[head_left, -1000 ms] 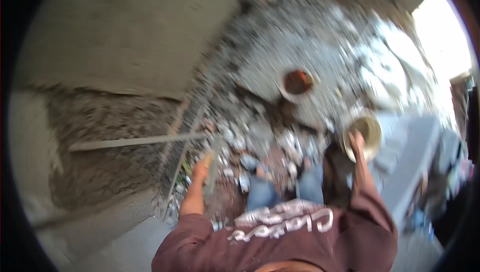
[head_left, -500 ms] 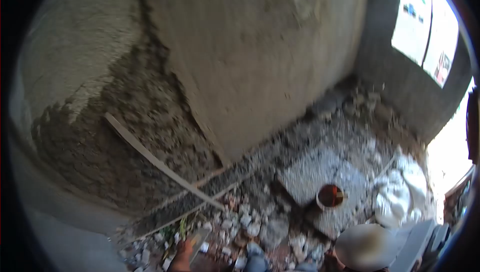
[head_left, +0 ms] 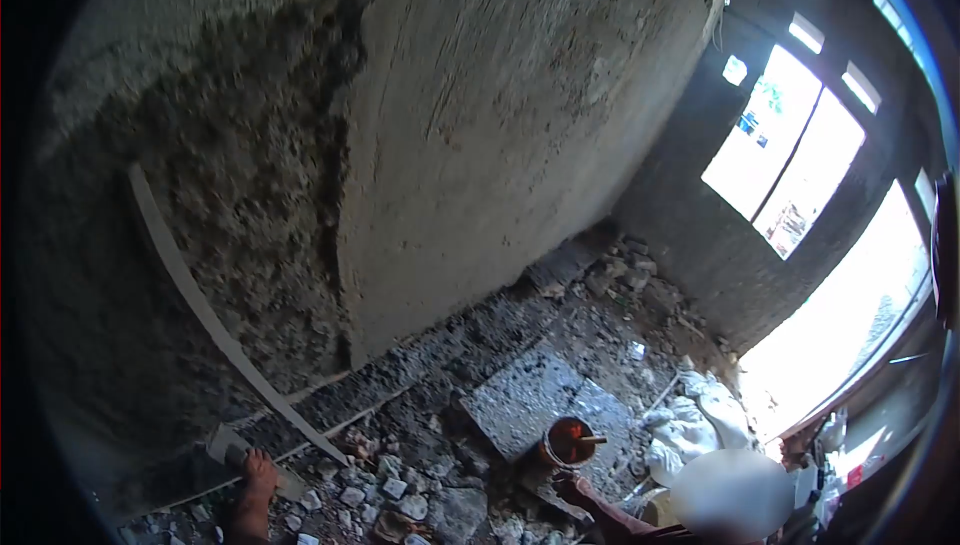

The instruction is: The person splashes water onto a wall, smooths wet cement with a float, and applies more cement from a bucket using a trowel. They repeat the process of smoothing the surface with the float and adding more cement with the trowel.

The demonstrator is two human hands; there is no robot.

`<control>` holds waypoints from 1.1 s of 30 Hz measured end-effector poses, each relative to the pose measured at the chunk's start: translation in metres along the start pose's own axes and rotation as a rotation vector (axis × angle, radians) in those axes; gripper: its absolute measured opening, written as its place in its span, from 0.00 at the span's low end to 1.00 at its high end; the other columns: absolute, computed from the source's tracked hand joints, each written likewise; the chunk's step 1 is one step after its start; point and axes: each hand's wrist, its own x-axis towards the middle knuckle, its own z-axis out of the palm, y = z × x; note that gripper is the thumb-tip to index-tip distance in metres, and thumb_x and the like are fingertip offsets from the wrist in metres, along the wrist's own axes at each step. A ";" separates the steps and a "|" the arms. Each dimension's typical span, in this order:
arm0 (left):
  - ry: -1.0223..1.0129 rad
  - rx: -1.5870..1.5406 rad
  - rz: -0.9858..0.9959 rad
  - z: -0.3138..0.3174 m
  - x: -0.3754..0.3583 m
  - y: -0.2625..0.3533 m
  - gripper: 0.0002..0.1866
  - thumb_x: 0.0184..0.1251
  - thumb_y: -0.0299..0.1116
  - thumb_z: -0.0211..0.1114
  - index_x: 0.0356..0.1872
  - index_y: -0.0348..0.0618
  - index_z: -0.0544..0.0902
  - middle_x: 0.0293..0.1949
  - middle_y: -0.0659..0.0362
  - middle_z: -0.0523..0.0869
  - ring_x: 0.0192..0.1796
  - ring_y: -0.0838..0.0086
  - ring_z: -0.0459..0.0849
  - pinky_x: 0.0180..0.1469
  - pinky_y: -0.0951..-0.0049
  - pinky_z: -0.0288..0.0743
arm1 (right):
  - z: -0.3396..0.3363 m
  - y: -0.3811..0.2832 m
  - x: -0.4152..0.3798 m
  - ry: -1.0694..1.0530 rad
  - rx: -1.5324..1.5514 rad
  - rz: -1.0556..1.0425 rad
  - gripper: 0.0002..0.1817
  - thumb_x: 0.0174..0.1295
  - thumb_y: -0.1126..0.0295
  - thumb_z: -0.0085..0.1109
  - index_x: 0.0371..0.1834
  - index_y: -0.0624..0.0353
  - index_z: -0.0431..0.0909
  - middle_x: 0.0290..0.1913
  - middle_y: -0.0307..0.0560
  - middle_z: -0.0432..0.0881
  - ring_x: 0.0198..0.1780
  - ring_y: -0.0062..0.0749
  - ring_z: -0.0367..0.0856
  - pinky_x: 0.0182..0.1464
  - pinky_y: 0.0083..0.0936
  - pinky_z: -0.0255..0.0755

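Note:
My left hand reaches in from the bottom left, fingers wrapped round a flat plastering trowel. The trowel is low by the wall's foot, near a pale bent strip that leans on the rough, dark wall patch. Stone rubble lies to the right of the hand. My right hand does not show. A co-worker's hand is beside a bucket with a stick-like handle jutting over its rim.
A co-worker is low at the bottom right. The bucket is near a grey slab. White sacks lie by the bright doorway. A smooth plastered wall rises behind, with a window opening at right.
The view has swung, so the window and bucket appear further left. My left hand and the trowel have moved left and up toward the wall's foot. The co-worker's arm now extends beside the bucket.

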 end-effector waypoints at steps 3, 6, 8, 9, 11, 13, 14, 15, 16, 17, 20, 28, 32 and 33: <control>-0.074 0.082 0.094 -0.005 0.045 0.014 0.19 0.66 0.39 0.51 0.56 0.55 0.79 0.60 0.59 0.73 0.62 0.62 0.65 0.63 0.58 0.51 | 0.034 0.018 -0.029 -0.034 -0.030 0.013 0.11 0.56 0.57 0.54 0.31 0.51 0.80 0.31 0.52 0.82 0.31 0.49 0.81 0.33 0.43 0.74; -0.091 0.083 0.157 0.050 0.116 0.037 0.19 0.67 0.40 0.49 0.57 0.54 0.79 0.63 0.59 0.71 0.66 0.60 0.61 0.67 0.53 0.45 | 0.085 0.045 -0.081 -0.080 -0.041 0.039 0.11 0.56 0.58 0.53 0.30 0.51 0.80 0.30 0.52 0.82 0.30 0.49 0.81 0.32 0.43 0.74; 0.007 0.121 0.203 0.062 0.128 0.046 0.20 0.67 0.40 0.49 0.57 0.53 0.78 0.64 0.58 0.69 0.68 0.58 0.58 0.69 0.50 0.40 | 0.116 0.055 -0.120 -0.135 -0.039 0.065 0.10 0.56 0.59 0.53 0.29 0.51 0.80 0.30 0.53 0.82 0.29 0.50 0.81 0.31 0.43 0.73; 0.111 0.153 0.225 0.064 0.126 0.048 0.21 0.67 0.40 0.48 0.58 0.53 0.77 0.66 0.58 0.67 0.70 0.56 0.56 0.71 0.46 0.35 | 0.126 0.059 -0.138 -0.160 -0.045 0.073 0.10 0.56 0.59 0.53 0.29 0.51 0.79 0.29 0.53 0.82 0.29 0.50 0.80 0.31 0.43 0.73; 0.287 0.183 0.150 0.067 0.127 0.066 0.21 0.67 0.40 0.47 0.60 0.54 0.75 0.67 0.58 0.65 0.71 0.54 0.54 0.71 0.44 0.31 | 0.125 0.067 -0.159 -0.196 -0.054 0.075 0.10 0.56 0.60 0.53 0.28 0.51 0.79 0.29 0.53 0.81 0.29 0.50 0.80 0.30 0.44 0.73; 0.371 0.072 0.126 0.049 0.099 0.076 0.23 0.67 0.40 0.46 0.64 0.56 0.71 0.69 0.56 0.62 0.72 0.51 0.51 0.71 0.41 0.30 | 0.117 0.077 -0.171 -0.193 -0.074 0.047 0.09 0.56 0.61 0.52 0.27 0.51 0.79 0.28 0.53 0.81 0.28 0.50 0.80 0.29 0.44 0.73; 0.263 -0.063 0.198 0.022 0.073 0.089 0.24 0.67 0.39 0.46 0.65 0.57 0.69 0.69 0.55 0.61 0.73 0.49 0.49 0.71 0.40 0.34 | 0.113 0.080 -0.173 -0.182 -0.085 0.021 0.09 0.56 0.61 0.52 0.27 0.51 0.79 0.28 0.53 0.81 0.28 0.50 0.80 0.29 0.44 0.73; 0.170 -0.306 0.139 0.016 0.051 0.115 0.25 0.66 0.41 0.48 0.65 0.58 0.69 0.70 0.53 0.60 0.72 0.48 0.50 0.70 0.39 0.36 | 0.105 0.084 -0.171 -0.165 -0.106 -0.017 0.09 0.56 0.61 0.52 0.26 0.51 0.79 0.28 0.53 0.81 0.27 0.50 0.80 0.28 0.44 0.73; 0.070 -0.540 0.074 0.012 0.027 0.147 0.25 0.65 0.42 0.50 0.65 0.58 0.68 0.70 0.52 0.59 0.72 0.46 0.51 0.70 0.38 0.38 | 0.102 0.090 -0.171 -0.146 -0.131 -0.061 0.09 0.56 0.62 0.52 0.26 0.52 0.78 0.28 0.53 0.81 0.27 0.50 0.80 0.28 0.44 0.73; -0.014 -0.818 0.008 0.013 0.005 0.181 0.28 0.61 0.42 0.55 0.64 0.53 0.69 0.66 0.47 0.66 0.70 0.49 0.58 0.69 0.42 0.44 | 0.095 0.099 -0.165 -0.118 -0.156 -0.106 0.09 0.56 0.62 0.52 0.25 0.52 0.78 0.27 0.53 0.81 0.27 0.51 0.80 0.27 0.44 0.72; -0.280 -1.609 -0.149 0.054 -0.052 0.316 0.36 0.55 0.52 0.63 0.60 0.37 0.68 0.54 0.41 0.77 0.57 0.47 0.74 0.55 0.57 0.71 | 0.051 0.052 -0.142 -0.202 -0.011 0.076 0.08 0.53 0.66 0.51 0.20 0.54 0.75 0.24 0.53 0.79 0.25 0.52 0.79 0.25 0.45 0.71; -0.733 -1.802 0.313 -0.075 -0.216 0.370 0.45 0.57 0.70 0.52 0.69 0.52 0.59 0.60 0.48 0.72 0.60 0.51 0.68 0.56 0.52 0.68 | 0.017 0.012 -0.102 0.031 -0.288 -0.521 0.10 0.56 0.62 0.56 0.30 0.58 0.75 0.23 0.58 0.75 0.27 0.58 0.76 0.28 0.49 0.69; -1.066 -2.159 -0.083 -0.131 -0.176 0.289 0.42 0.57 0.65 0.56 0.69 0.56 0.59 0.62 0.52 0.69 0.49 0.56 0.82 0.47 0.53 0.73 | -0.003 0.041 -0.102 0.170 -0.074 0.028 0.14 0.56 0.60 0.56 0.21 0.60 0.76 0.20 0.52 0.76 0.29 0.50 0.80 0.30 0.40 0.73; -0.935 -2.218 -0.196 -0.153 -0.164 0.263 0.42 0.57 0.65 0.56 0.69 0.55 0.58 0.61 0.53 0.70 0.49 0.57 0.82 0.47 0.55 0.73 | 0.007 0.071 -0.100 0.254 -0.116 0.042 0.14 0.56 0.60 0.56 0.22 0.58 0.75 0.20 0.51 0.75 0.26 0.49 0.78 0.28 0.41 0.72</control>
